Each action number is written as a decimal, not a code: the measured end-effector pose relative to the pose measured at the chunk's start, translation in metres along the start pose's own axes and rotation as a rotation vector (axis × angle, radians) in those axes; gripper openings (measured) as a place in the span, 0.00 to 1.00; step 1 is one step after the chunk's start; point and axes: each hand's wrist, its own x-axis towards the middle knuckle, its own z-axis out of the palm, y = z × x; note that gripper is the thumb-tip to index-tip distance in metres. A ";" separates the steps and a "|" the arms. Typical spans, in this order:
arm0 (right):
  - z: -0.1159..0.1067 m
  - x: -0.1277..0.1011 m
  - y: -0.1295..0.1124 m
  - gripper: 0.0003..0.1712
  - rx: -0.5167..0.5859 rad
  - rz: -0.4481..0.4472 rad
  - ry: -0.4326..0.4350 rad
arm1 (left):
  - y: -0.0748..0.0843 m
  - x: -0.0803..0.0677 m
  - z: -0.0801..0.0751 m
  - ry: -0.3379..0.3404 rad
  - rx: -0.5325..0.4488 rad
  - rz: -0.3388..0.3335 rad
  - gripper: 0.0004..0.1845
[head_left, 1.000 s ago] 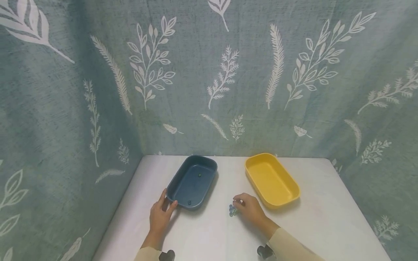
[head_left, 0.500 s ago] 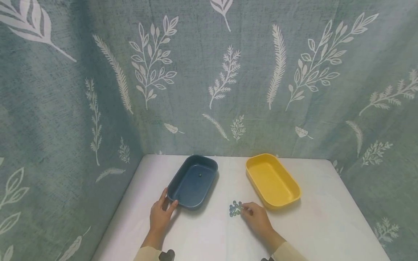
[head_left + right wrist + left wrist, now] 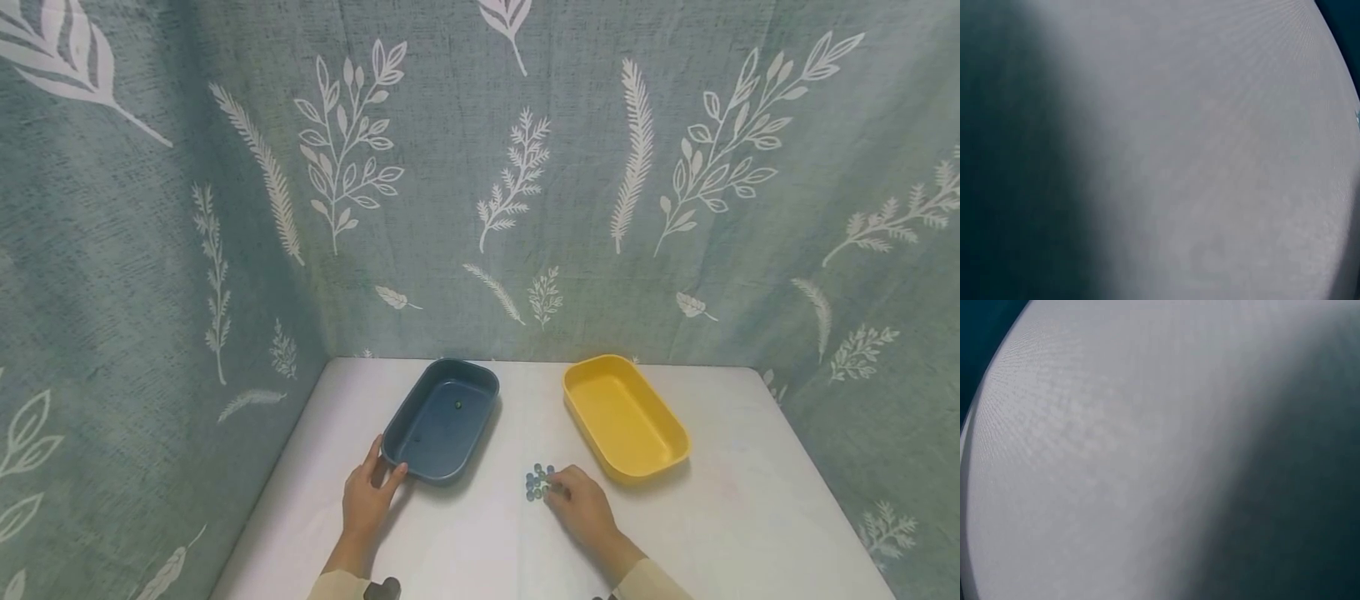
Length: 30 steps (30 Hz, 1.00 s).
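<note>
In the head view my left hand (image 3: pixel 367 493) grips the near left corner of a dark blue tray (image 3: pixel 441 475), thumb on the near rim and fingers along the side. One small marble (image 3: pixel 458 405) lies toward the tray's far end, and another dark marble (image 3: pixel 417 439) is near its left wall. My right hand (image 3: pixel 583 502) is low over the table with thumb and forefinger bent at the right edge of a tight cluster of blue and green marbles (image 3: pixel 537 482). I cannot tell whether a marble is between those fingertips. Both wrist views show only blurred surfaces.
A yellow tray (image 3: pixel 626 473) stands right of the marbles, just beyond my right hand. Both trays are on the white table (image 3: pixel 465 542). Patterned green-blue cloth (image 3: pixel 480 308) hangs behind the table and along both sides.
My right hand has drawn back slightly rightward and nearer, uncovering more of the cluster. Inside the blue tray, one marble has rolled from the near end toward the left wall. My left hand stays put.
</note>
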 end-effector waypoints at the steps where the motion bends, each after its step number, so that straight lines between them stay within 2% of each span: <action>1: 0.001 0.000 0.000 0.12 -0.009 0.000 0.001 | 0.000 0.000 0.000 -0.002 -0.001 -0.003 0.39; 6: 0.005 0.001 0.003 0.12 -0.071 0.016 -0.019 | -0.001 0.000 0.000 -0.003 -0.010 -0.004 0.40; 18: 0.007 -0.001 0.002 0.13 -0.112 -0.008 -0.031 | 0.000 0.000 -0.001 -0.017 -0.009 0.001 0.41; 22: 0.006 0.001 0.003 0.13 -0.092 -0.008 -0.040 | 0.000 0.000 -0.001 -0.016 -0.006 -0.003 0.41; 30: 0.000 0.005 0.004 0.12 0.018 0.038 -0.082 | 0.004 0.000 -0.003 -0.029 0.017 -0.020 0.40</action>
